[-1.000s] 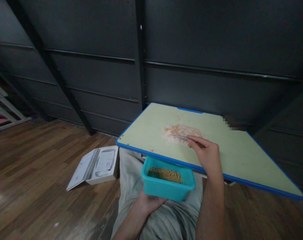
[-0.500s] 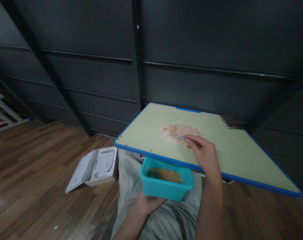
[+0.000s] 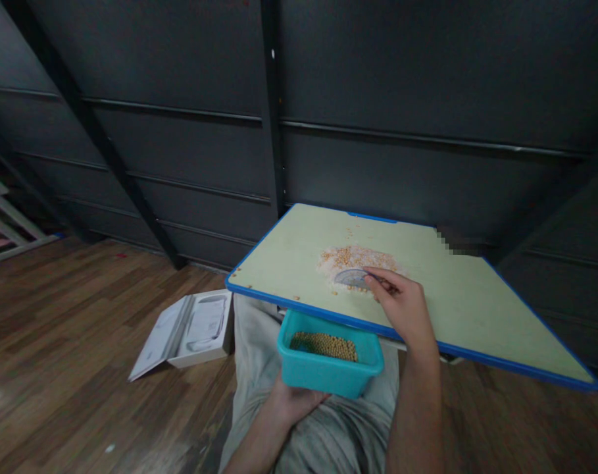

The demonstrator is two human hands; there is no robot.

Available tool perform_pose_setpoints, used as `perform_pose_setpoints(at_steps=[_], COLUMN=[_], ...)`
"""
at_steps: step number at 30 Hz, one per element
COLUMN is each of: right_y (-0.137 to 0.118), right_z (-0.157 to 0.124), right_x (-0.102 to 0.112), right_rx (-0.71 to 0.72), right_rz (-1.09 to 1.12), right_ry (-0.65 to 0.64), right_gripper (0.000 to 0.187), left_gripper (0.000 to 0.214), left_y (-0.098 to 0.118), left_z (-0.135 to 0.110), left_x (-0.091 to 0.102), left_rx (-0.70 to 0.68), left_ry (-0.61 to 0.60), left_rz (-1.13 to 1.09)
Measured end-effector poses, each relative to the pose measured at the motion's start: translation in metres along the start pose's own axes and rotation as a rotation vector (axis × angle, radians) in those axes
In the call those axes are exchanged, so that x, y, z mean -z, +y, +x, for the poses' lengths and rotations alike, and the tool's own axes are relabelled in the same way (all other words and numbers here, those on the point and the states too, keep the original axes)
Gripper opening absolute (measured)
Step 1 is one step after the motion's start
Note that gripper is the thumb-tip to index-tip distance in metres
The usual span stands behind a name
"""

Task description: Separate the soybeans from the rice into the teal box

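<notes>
A pale green board with a blue rim [image 3: 476,309] lies across my lap, tilted. On it sits a heap of white grains mixed with yellow beans [image 3: 350,261]. My right hand [image 3: 402,306] is closed on the handle of a metal spoon [image 3: 352,278], whose bowl lies at the heap's near edge. Under the board's front edge, a teal plastic tub [image 3: 328,365] with yellow beans in it is held from below by my left hand [image 3: 293,400], whose fingers are mostly hidden beneath the tub.
A white open box [image 3: 187,329] lies on the wooden floor [image 3: 62,355] to the left of my legs. A dark panelled wall [image 3: 377,99] with slanted beams rises right behind the board. A few stray beans lie near the board's front edge.
The spoon's bowl has turned and now shows broad and flat at the heap's near edge; before, only a thin sliver of it showed. The right hand shifted slightly toward me. The tub stays put.
</notes>
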State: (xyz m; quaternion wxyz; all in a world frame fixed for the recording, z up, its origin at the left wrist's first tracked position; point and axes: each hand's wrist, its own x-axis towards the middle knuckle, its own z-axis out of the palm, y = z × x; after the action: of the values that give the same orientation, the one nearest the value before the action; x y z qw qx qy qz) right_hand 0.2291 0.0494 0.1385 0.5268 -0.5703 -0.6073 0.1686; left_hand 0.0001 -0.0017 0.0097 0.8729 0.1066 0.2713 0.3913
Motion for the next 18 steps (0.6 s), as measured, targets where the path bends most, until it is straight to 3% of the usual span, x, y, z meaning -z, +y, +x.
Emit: perform_pose_setpoints(at_steps=[7, 18], right_y=[-0.0012, -0.0023], right_z=[-0.0003, -0.0009], right_x=[0.0001, -0.0003], right_rx=[0.024, 0.011], right_rz=[-0.016, -0.017], right_ry=[0.009, 0.0], right_gripper=[0.031, 0.033], left_gripper=[0.044, 0.039], left_y=[-0.0003, 0.0012], left_z=[-0.0003, -0.0017], left_x=[0.001, -0.0045], left_rx=[-0.003, -0.001], left_ry=[0.07, -0.018], left_rz=[0.055, 0.001])
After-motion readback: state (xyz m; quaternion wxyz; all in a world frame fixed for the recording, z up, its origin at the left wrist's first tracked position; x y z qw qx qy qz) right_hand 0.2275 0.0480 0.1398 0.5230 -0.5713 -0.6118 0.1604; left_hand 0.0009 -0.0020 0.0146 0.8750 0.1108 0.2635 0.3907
